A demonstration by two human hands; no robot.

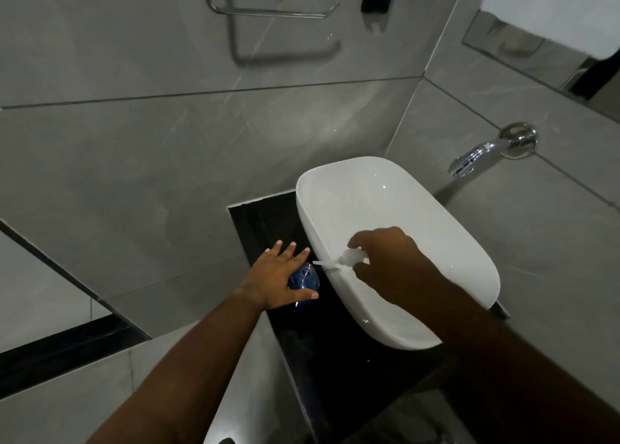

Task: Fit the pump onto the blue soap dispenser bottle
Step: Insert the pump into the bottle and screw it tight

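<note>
The blue soap dispenser bottle (303, 279) is a small, clear-walled bottle tinted deep blue, seen from above so that its round open neck faces the camera. It stands on the black tabletop (335, 359) near the far left corner, just beside the left wall of the white basin (385, 202). The left hand (280, 276) cups it from the left: the thumb lies across the near side of the bottle, while the fingers are spread and stretched out past it rather than curled tight.

The pump (349, 257) is translucent white, with a thin dip tube (323, 263) running out leftward toward the bottle's mouth. The tube's tip lies just short of the neck, above the basin's rim, and the pump is not yet in the bottle. The right hand (385, 262) pinches the pump head between thumb and curled fingers, hovering over the basin's left side.

The tabletop is a narrow, glossy black slab set in a corner, with most of its width taken by the oval vessel basin. Grey stone-look tiles with thin dark joints cover both walls. A chrome spout (486, 153) juts from the right wall over the basin, a chrome towel ring (268, 11) hangs high on the left wall, and a mirror edge (536, 58) shows at the upper right.
</note>
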